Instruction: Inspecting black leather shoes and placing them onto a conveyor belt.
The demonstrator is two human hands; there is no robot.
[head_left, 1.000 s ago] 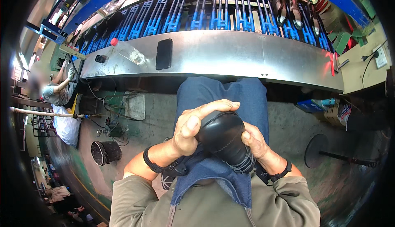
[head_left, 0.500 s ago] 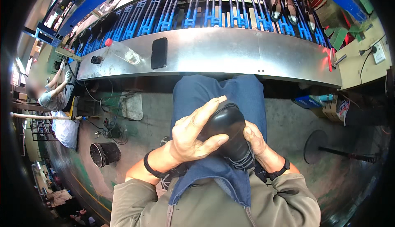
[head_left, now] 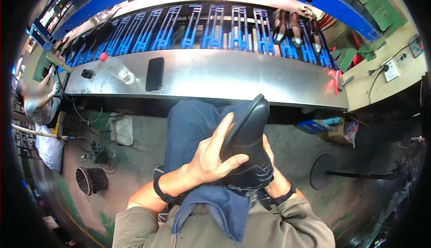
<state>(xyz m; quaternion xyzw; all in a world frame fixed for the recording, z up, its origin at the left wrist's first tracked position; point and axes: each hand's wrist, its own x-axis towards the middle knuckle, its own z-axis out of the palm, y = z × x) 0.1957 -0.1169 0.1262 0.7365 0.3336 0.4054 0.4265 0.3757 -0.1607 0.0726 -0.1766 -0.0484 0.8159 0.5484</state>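
Observation:
A black leather lace-up shoe (head_left: 249, 145) is held above my lap between both hands. Its toe points away from me toward the bench, and the sole's edge shows along its left side. My left hand (head_left: 210, 157) grips that left side, fingers along the sole and thumb across the upper. On the opposite side, my right hand (head_left: 268, 152) holds the shoe; most of its fingers are hidden behind it. The laces are at the end nearest my body.
Ahead runs a metal bench (head_left: 202, 75) with a phone (head_left: 155, 73), a plastic bottle (head_left: 120, 73) and red-handled pliers (head_left: 335, 82). Behind it stands a rack of blue bars (head_left: 213, 34), with brown shoes (head_left: 294, 30) at right. A bucket (head_left: 92, 180) sits at floor left; another person (head_left: 40, 102) works far left.
The shoe has been turned and tipped: its toe now reaches farther away and its sole edge shows at left. Both hands have stayed on it. The whole view has shifted slightly.

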